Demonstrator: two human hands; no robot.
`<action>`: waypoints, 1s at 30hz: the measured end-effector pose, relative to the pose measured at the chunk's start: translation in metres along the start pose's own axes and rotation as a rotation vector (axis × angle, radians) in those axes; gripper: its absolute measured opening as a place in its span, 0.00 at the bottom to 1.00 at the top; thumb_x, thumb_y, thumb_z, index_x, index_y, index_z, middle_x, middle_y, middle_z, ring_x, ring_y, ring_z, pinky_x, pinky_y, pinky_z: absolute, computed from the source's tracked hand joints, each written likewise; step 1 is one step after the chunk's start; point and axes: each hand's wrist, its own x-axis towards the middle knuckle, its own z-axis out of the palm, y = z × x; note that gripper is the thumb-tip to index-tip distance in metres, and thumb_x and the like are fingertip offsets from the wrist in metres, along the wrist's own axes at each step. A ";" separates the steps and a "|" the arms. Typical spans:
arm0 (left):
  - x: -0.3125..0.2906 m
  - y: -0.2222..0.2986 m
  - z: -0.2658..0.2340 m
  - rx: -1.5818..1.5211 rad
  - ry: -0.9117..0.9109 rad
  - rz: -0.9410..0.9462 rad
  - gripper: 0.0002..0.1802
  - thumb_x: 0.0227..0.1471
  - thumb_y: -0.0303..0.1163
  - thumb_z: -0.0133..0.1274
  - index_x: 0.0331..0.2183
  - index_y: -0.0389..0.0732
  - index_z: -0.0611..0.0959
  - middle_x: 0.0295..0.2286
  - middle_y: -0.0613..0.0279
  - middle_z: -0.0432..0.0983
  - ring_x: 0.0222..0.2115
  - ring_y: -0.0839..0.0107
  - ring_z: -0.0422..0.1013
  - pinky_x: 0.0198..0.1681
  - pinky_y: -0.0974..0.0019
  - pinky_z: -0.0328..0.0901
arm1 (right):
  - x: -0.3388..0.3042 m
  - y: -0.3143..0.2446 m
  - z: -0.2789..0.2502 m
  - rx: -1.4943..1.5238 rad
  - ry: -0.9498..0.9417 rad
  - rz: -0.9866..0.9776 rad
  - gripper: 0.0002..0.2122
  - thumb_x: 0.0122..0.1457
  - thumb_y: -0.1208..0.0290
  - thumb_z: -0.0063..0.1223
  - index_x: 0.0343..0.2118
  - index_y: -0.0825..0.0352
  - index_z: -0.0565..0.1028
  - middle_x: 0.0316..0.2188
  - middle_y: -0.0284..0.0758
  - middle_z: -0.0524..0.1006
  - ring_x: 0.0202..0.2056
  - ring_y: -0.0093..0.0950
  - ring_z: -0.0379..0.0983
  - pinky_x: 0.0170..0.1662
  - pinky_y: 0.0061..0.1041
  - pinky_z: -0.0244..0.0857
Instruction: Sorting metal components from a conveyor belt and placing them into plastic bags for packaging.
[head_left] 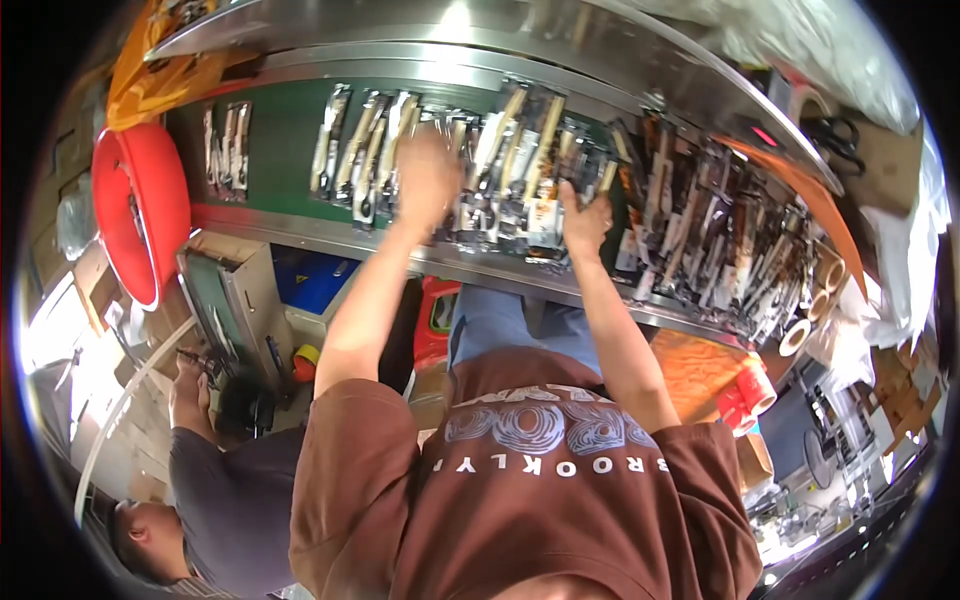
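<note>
Slim clear packets (522, 150), each with a pale stick and dark and white parts inside, lie side by side on a green conveyor belt (280, 150). My left hand (428, 180) is over the middle of this row; motion smears its fingers, so what they hold, if anything, cannot be made out. To its right, my right hand (588, 222) rests against the packets at the row's right end, with thumb and fingers apart. Farther right is a dense heap of similar packets (715, 220). A few more packets (228, 150) lie toward the belt's left end.
A metal rail (480, 262) runs along the belt's near edge, and a curved metal cover (400, 35) overhangs its far side. At left stands a red basin (150, 215). Black scissors (838, 140) and tape rolls (796, 338) are at right. A co-worker (230, 490) sits at lower left.
</note>
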 end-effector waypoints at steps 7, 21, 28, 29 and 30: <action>-0.010 -0.226 -0.048 0.196 0.182 -0.362 0.39 0.46 0.51 0.52 0.51 0.33 0.62 0.44 0.41 0.65 0.44 0.45 0.61 0.48 0.52 0.58 | -0.002 -0.059 0.031 -0.075 0.134 0.219 0.51 0.39 0.28 0.43 0.57 0.69 0.51 0.52 0.51 0.57 0.53 0.51 0.51 0.49 0.50 0.53; -0.094 0.031 0.053 -1.740 -0.497 -0.855 0.35 0.44 0.37 0.60 0.51 0.35 0.65 0.44 0.57 0.68 0.46 0.72 0.64 0.50 0.67 0.58 | -0.055 0.002 -0.004 0.917 -0.669 0.405 0.29 0.47 0.63 0.57 0.52 0.67 0.63 0.46 0.36 0.70 0.47 0.30 0.66 0.52 0.28 0.57; 0.066 -0.015 0.059 -1.166 -0.315 -0.611 0.51 0.36 0.48 0.64 0.51 0.29 0.56 0.43 0.45 0.68 0.45 0.64 0.65 0.50 0.64 0.58 | 0.080 -0.105 -0.044 0.789 -0.620 0.177 0.29 0.47 0.53 0.59 0.49 0.64 0.66 0.42 0.31 0.71 0.42 0.27 0.68 0.44 0.27 0.61; 0.073 -0.014 0.059 -1.088 -0.297 -0.551 0.46 0.37 0.48 0.63 0.50 0.30 0.61 0.42 0.49 0.70 0.44 0.66 0.66 0.50 0.65 0.59 | 0.088 -0.111 -0.037 0.778 -0.637 0.162 0.29 0.47 0.53 0.59 0.49 0.64 0.66 0.42 0.31 0.71 0.42 0.27 0.68 0.44 0.27 0.61; 0.077 0.002 0.053 -1.204 -0.371 -0.534 0.45 0.38 0.49 0.63 0.49 0.31 0.64 0.42 0.50 0.70 0.44 0.67 0.66 0.49 0.66 0.59 | 0.098 -0.108 -0.033 0.699 -0.595 0.147 0.36 0.44 0.49 0.60 0.53 0.64 0.62 0.49 0.35 0.65 0.49 0.30 0.60 0.48 0.32 0.56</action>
